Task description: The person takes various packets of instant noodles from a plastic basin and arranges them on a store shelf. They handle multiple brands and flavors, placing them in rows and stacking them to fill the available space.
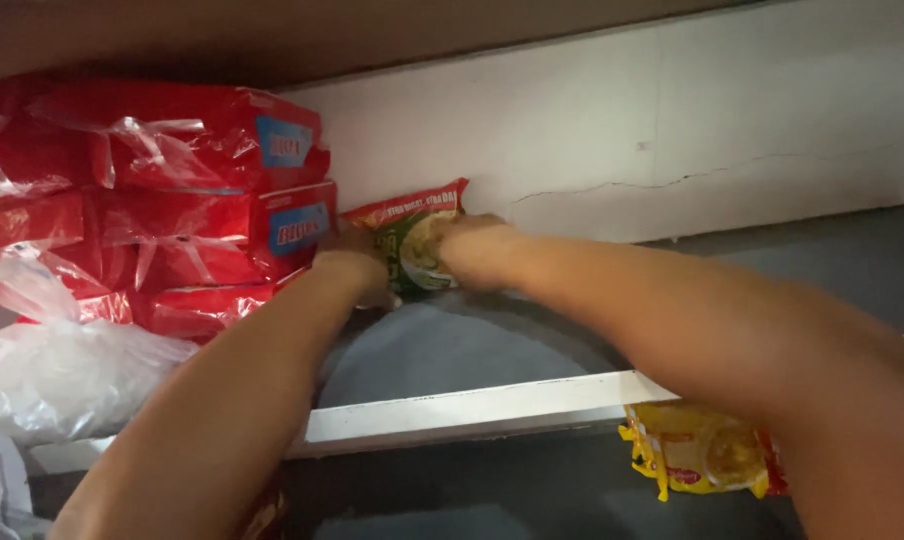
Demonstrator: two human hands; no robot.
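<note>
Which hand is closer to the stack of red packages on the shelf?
Left. The left hand is at the left edge of the green-and-red noodle packet, right beside the stack of red packages. The right hand grips the packet's right side, farther from the stack.

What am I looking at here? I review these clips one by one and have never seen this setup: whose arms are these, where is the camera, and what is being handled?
There is no machine: a person wears one camera on the head, so the single picture looks along their own bare arms into a shelf. The left hand and the right hand both grip a small noodle packet, red at the top and green below, standing upright against the white back wall. Left of it sit stacked red packages wrapped in clear film, with a crumpled clear plastic bag in front of them. The grey shelf board has a white front edge. Below it, on a lower level, lies a yellow packet.
</note>
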